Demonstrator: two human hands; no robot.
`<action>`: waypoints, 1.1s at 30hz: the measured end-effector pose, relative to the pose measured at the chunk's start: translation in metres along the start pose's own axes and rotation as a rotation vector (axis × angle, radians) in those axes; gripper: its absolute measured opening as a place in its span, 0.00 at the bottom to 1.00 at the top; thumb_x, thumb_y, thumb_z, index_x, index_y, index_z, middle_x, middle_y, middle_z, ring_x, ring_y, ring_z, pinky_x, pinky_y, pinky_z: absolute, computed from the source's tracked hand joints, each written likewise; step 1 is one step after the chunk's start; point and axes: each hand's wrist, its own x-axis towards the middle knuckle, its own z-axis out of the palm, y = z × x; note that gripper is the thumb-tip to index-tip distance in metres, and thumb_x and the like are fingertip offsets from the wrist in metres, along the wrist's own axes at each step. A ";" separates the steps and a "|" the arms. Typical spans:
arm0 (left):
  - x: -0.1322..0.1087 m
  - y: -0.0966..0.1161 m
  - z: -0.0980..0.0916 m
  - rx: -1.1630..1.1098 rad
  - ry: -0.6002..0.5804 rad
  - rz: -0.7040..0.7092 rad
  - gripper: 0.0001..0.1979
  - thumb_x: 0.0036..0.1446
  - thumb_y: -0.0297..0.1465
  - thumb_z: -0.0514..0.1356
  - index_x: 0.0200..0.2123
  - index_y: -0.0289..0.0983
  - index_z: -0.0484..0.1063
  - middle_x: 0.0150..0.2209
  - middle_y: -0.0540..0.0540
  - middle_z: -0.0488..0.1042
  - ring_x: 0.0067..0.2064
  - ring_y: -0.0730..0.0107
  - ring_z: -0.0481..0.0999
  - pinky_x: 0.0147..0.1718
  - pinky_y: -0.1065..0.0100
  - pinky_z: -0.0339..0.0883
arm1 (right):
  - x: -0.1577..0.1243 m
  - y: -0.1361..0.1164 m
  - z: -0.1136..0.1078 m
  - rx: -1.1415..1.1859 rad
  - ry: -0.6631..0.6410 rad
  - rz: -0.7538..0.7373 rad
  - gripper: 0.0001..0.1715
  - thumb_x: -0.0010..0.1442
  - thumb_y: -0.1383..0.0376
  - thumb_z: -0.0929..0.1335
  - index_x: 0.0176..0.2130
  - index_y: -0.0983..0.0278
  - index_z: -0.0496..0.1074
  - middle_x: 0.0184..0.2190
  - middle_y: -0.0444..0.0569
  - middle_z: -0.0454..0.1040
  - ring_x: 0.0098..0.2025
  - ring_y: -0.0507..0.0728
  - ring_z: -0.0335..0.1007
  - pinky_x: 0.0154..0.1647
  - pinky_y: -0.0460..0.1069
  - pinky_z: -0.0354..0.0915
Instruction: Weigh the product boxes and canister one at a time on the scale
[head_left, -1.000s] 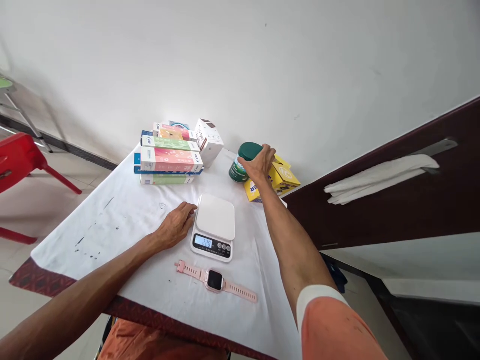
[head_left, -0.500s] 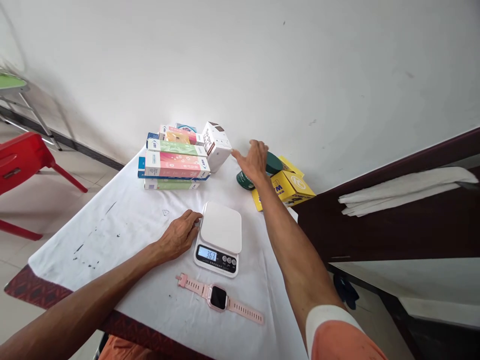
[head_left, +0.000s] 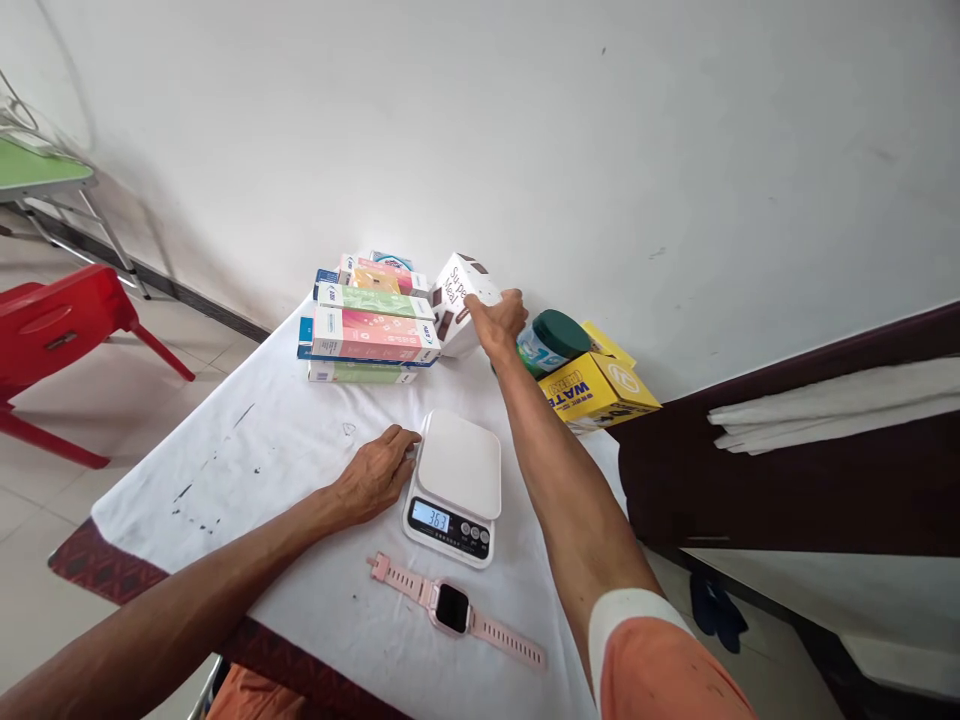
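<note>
A white kitchen scale (head_left: 459, 465) lies on the white-covered table, its lit display showing 363 and its plate bare. My left hand (head_left: 379, 473) rests against the scale's left edge, fingers curled together; whether they pinch anything is hidden. Farther back, my right hand (head_left: 496, 322) is at the white "Super Meal" box (head_left: 457, 290), thumb on its front and fingers around its right side. In front of the scale lies a pink-strapped smartwatch (head_left: 452, 607) with a dark screen.
Stacked pink and green boxes (head_left: 375, 335) stand left of the white box. To the right are a green-lidded jar (head_left: 555, 340) and a yellow box (head_left: 600, 390). A wall rises behind the table (head_left: 292, 440). A red chair (head_left: 67, 325) stands at the left.
My right hand has moved onto the white box, which now leans slightly and stands a little apart from the stack. My left hand has stayed by the scale. The view has shifted slightly.
</note>
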 end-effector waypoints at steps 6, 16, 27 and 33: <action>-0.001 -0.005 0.001 0.036 0.030 0.052 0.15 0.70 0.27 0.53 0.56 0.39 0.72 0.48 0.40 0.78 0.46 0.58 0.83 0.46 0.57 0.79 | -0.026 0.021 -0.069 0.095 0.173 -0.208 0.33 0.52 0.54 0.77 0.53 0.63 0.71 0.52 0.62 0.80 0.58 0.72 0.75 0.65 0.68 0.69; 0.003 -0.015 -0.003 0.008 0.080 0.069 0.16 0.66 0.25 0.54 0.54 0.37 0.72 0.47 0.41 0.80 0.46 0.60 0.82 0.51 0.56 0.78 | -0.120 0.079 -0.208 0.484 -0.065 -0.348 0.33 0.47 0.47 0.81 0.49 0.56 0.77 0.47 0.53 0.82 0.50 0.68 0.79 0.52 0.65 0.75; 0.004 -0.008 -0.009 0.013 0.071 -0.002 0.12 0.66 0.31 0.53 0.50 0.38 0.72 0.45 0.41 0.81 0.43 0.58 0.82 0.48 0.55 0.77 | -0.156 0.111 -0.178 0.433 -0.454 -0.368 0.40 0.49 0.46 0.82 0.56 0.55 0.73 0.52 0.50 0.76 0.54 0.67 0.74 0.54 0.61 0.76; 0.005 -0.001 -0.013 0.059 0.048 -0.031 0.13 0.65 0.31 0.53 0.50 0.38 0.73 0.41 0.43 0.81 0.43 0.57 0.81 0.49 0.55 0.75 | -0.161 0.113 -0.190 0.472 -0.584 -0.341 0.50 0.51 0.42 0.81 0.66 0.53 0.69 0.67 0.52 0.70 0.70 0.71 0.65 0.70 0.65 0.66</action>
